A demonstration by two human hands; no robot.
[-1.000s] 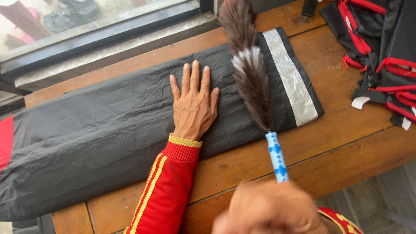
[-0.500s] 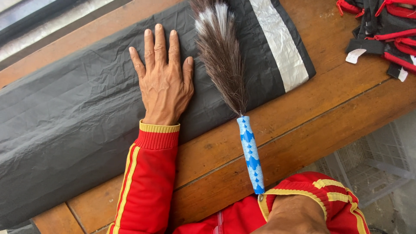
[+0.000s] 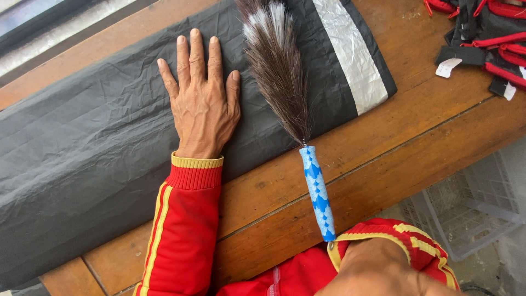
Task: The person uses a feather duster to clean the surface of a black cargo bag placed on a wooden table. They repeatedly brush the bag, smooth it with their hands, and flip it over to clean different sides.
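right hand (image 3: pixel 383 268): nearest the camera, at the bottom edge of view, just off the near edge of the bench; seems closed round the butt of the duster handle, but the fingers are hidden, so cannot tell the grip for sure.
feather duster (image 3: pixel 298 109): blue-and-white patterned handle crosses the near planks of the bench; dark brown feathers with white tips lie on the black cloth, pointing to the far edge.
left hand (image 3: pixel 201 104): flat, palm down on the cloth, fingers spread a little, holding nothing; just left of the feathers, not touching them. Red sleeve with yellow cuff crosses the near edge.
black cloth (image 3: pixel 82 148): long folded piece, laid slantwise across the bench from the near left corner toward the far right; silver strip (image 3: pixel 350 55) near its right end.
bench (image 3: pixel 438 120): bare wooden planks to the right of and nearer than the cloth.
how to do it well (judgement): keep the flat palm pinning the cloth so it does not slide or wrinkle; sweep feathers lightly, one direction, away from the pinning palm toward the silver strip end; tips only, handle low.
red-and-black straps (image 3: pixel 482 38): far right corner, well apart from the cloth.
plastic crate (image 3: pixel 466 214): below the bench, right.
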